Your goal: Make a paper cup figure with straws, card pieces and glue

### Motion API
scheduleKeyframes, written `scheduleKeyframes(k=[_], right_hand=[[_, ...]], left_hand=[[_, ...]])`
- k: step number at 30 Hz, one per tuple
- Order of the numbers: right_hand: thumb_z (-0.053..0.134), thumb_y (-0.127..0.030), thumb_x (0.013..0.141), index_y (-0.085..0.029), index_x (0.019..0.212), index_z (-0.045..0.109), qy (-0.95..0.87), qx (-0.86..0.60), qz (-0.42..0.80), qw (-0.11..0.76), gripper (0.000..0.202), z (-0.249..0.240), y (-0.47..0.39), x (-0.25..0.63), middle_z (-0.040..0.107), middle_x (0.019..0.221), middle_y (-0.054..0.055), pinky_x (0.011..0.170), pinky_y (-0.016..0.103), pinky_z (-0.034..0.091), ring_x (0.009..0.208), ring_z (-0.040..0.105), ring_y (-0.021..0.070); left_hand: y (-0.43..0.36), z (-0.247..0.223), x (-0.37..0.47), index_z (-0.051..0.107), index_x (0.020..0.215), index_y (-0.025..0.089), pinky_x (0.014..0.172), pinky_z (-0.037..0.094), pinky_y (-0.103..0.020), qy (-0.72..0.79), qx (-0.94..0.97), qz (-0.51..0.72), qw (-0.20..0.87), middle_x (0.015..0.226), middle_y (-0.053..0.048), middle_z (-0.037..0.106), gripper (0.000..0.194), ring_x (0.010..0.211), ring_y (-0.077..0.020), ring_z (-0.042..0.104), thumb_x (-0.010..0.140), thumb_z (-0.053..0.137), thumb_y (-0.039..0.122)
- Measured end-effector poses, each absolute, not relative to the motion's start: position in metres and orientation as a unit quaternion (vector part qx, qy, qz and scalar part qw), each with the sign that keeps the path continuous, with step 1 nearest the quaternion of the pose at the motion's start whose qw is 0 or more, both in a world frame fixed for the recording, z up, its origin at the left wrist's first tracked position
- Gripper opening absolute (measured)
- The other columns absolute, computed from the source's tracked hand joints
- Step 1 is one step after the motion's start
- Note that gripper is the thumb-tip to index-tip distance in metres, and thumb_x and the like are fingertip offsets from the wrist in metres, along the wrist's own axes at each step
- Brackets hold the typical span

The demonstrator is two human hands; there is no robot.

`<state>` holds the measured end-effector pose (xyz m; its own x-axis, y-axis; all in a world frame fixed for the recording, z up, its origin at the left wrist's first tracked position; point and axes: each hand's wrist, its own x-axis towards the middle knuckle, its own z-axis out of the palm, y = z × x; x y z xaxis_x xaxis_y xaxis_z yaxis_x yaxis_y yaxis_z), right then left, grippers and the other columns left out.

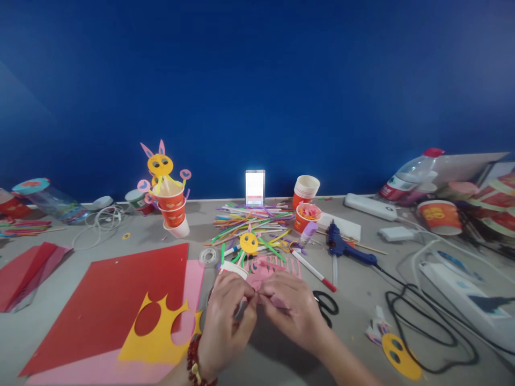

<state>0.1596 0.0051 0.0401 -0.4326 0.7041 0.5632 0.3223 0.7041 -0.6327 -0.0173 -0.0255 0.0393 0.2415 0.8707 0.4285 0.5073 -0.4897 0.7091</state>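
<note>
My left hand [230,308], with a red bead bracelet [193,359] at its wrist, pinches thumb and forefinger together. Its fingertips meet those of my right hand [293,304], also closed in a pinch. Whatever lies between the fingertips is too small and covered to name. Just behind the hands stands a paper cup [235,268], mostly hidden by my left hand, with green pipe cleaners and a yellow paper face [249,243] above it. Pink cut paper [267,268] lies behind the fingertips. Black-handled scissors [328,305] rest beside my right hand, partly covered.
Red sheets [120,300] and a cut yellow sheet [155,338] lie left. Behind are a tape roll [208,257], pipe cleaners [229,222], stacked decorated cups [174,217] and a bright phone [255,187]. To the right are a red-capped marker [314,271], glue gun [348,249] and cable [426,335].
</note>
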Motion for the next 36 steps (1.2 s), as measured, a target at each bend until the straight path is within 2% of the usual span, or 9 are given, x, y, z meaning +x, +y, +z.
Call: scheduleKeyframes(k=[5,11,18,28,36], right_hand=[[0.051,-0.014,0.093,-0.022,0.083,0.057,-0.809,-0.323,0.254,0.420,0.014,0.0393,0.0051,0.1596,0.068,0.080,0.002,0.069,0.028,0.044,0.073,0.061,0.0171],[0.053,-0.012,0.091,-0.021,0.082,0.056,-0.823,-0.312,0.191,0.434,0.013,0.0351,0.0010,0.1573,0.066,0.075,0.003,0.067,0.030,0.044,0.069,0.058,0.0179],[0.052,-0.011,0.093,-0.021,0.095,0.061,-0.840,-0.276,0.214,0.414,0.013,0.0390,0.0054,0.1625,0.071,0.083,0.005,0.071,0.032,0.047,0.075,0.063,0.0187],[0.052,-0.011,0.091,-0.020,0.085,0.058,-0.846,-0.285,0.192,0.407,0.013,0.0377,0.0071,0.1628,0.066,0.073,0.003,0.063,0.030,0.044,0.066,0.058,0.0170],[0.052,-0.012,0.092,-0.021,0.091,0.060,-0.858,-0.282,0.190,0.384,0.012,0.0395,0.0069,0.1660,0.068,0.077,0.005,0.065,0.032,0.047,0.070,0.060,0.0191]], left_hand=[[-0.0246,0.0395,-0.0172,0.051,0.083,0.021,0.077,0.039,-0.035,0.460,0.750,0.415,0.230,0.082,-0.002,0.058,0.015,0.082,-0.0203,0.053,0.090,0.047,0.009],[-0.0245,0.0398,-0.0159,0.050,0.086,0.020,0.080,0.039,-0.037,0.445,0.774,0.410,0.189,0.082,-0.002,0.059,0.015,0.082,-0.0199,0.053,0.087,0.047,0.006],[-0.0254,0.0389,-0.0174,0.048,0.088,0.020,0.082,0.039,-0.038,0.435,0.786,0.400,0.180,0.083,-0.002,0.058,0.016,0.082,-0.0198,0.052,0.087,0.046,0.005],[-0.0257,0.0402,-0.0157,0.047,0.085,0.021,0.079,0.040,-0.036,0.430,0.788,0.403,0.179,0.079,-0.001,0.057,0.015,0.078,-0.0188,0.053,0.087,0.047,0.006],[-0.0251,0.0429,-0.0151,0.048,0.086,0.021,0.080,0.041,-0.038,0.434,0.797,0.389,0.162,0.080,-0.003,0.058,0.015,0.079,-0.0202,0.053,0.086,0.047,0.006]])
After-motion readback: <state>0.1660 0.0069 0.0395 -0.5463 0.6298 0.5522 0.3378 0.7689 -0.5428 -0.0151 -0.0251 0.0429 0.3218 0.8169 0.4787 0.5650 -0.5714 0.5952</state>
